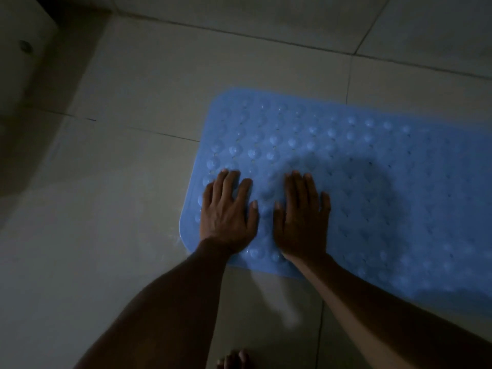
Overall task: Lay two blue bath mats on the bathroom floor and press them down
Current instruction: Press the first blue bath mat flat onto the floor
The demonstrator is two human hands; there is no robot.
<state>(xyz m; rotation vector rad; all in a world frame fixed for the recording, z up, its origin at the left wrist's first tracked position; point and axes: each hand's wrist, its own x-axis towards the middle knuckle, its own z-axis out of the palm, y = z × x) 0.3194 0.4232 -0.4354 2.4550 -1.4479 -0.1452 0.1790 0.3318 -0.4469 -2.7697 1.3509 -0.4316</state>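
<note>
On the tiled floor [119,182] right of centre, one blue bath mat [372,169] already lies flat; a second is nowhere visible, so I judge the task about half done. At its left end, the left hand [227,211] and right hand [300,217] press palms down, fingers straight, gripping nothing.

Pale tiles [119,182] fill most of frame; lighting dim. Dark grout lines [170,135] cross them: one long line from upper left towards right edge, one from left edge towards centre, one short line running upward from bottom edge, right of centre. Pale boxy fixture [24,75] in upper left corner, kind unclear; small round cap [25,45] on its face. Deep shadow [80,49] just right of fixture. Bare toes [234,359] at bottom edge, centre, on tile.
</note>
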